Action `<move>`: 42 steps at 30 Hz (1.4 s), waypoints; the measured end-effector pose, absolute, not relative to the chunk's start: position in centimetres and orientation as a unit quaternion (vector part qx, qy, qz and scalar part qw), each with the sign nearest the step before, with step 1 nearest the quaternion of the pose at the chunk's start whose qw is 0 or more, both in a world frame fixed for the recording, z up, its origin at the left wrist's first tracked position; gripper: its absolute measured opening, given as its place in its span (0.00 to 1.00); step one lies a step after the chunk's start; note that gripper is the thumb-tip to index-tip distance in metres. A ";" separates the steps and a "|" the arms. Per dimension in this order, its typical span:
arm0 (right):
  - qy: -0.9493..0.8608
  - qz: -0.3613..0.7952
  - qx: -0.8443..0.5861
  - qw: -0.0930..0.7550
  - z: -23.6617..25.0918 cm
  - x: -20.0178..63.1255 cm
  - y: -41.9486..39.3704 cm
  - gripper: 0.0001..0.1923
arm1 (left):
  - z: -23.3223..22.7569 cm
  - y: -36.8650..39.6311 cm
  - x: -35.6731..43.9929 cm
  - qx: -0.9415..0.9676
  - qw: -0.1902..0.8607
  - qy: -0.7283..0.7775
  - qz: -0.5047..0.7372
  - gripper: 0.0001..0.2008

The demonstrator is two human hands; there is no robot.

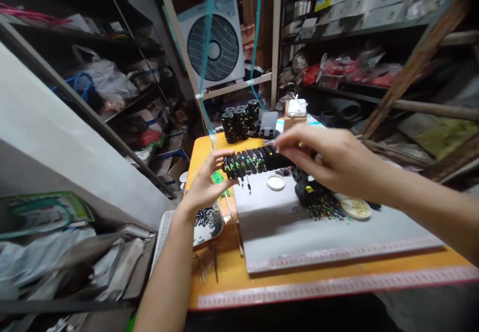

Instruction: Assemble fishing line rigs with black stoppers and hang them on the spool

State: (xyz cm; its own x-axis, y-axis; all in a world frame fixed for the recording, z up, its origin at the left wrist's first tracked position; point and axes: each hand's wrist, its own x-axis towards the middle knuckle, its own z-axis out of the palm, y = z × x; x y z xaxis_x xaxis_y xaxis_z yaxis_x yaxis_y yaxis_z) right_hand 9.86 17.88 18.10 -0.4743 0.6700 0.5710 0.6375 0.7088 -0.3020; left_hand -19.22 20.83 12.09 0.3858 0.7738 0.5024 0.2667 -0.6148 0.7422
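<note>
At nine o'clock, grey metal shelving (112, 137) holds plastic bags and packets, well apart from the work. Moving inward, the left hand (204, 185) rises from seven o'clock with palm turned right, thumb and fingers spread only a little and pressed against the left end of a row of black spools (254, 161) flecked with green and yellow; it seems to act as a stop so the row stays packed together. Just below that hand, at the edge of the orange table (232, 277), a shallow dish of small dark pieces (207, 222) sits within easy reach. The row itself is held level in the air above a grey mat (284, 227), near the table's centre. A small white lid (276, 182) lies on the mat just under the row. At twelve o'clock, stacked black spools (239, 121) stand upright at the table's far edge, with a box fan (213, 43) on the shelf behind. The right hand (329, 160), coming in from three o'clock, closes its fingers narrowly over the right end of the row, squeezing toward the left hand. At four o'clock, loose coloured beads (325, 210) and a small round dish (356, 208) rest on the mat.
</note>
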 end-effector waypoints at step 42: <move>-0.847 -0.105 -0.216 0.474 17.5 1.3 21.1 0.05 | 10.9 21.4 -18.9 0.714 0.364 0.317 0.507 0.28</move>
